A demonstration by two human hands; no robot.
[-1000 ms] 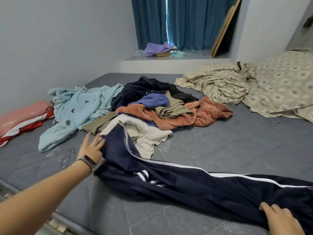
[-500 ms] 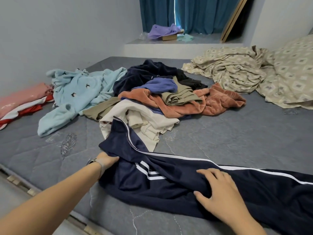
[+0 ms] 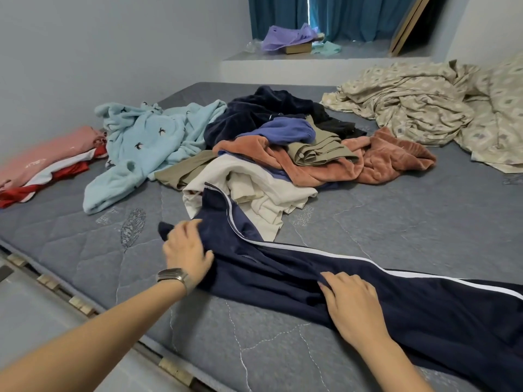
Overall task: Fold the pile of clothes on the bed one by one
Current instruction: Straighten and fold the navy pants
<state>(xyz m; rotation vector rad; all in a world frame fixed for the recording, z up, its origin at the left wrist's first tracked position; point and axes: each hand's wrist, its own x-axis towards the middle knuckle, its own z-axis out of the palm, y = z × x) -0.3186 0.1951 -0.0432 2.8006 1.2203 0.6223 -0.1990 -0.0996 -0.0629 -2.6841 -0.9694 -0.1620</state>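
A grey quilted bed (image 3: pixel 396 222) carries everything. Taking the navy track pants (image 3: pixel 325 278) as landmark: they lie stretched along the near part of the bed, a white stripe down the side, their waist end overlapping the pile's cream garment (image 3: pixel 263 193). Beyond the pants sits the pile of clothes (image 3: pixel 283 145), with a light blue fleece (image 3: pixel 147 148) at its left and a patterned beige sheet (image 3: pixel 424 103) further right. The left hand (image 3: pixel 186 250), a watch on its wrist, grips the pants' waist end with curled fingers. The right hand (image 3: pixel 351 304) lies flat on the pants' middle, fingers nearly straight and close together, pressing the fabric down.
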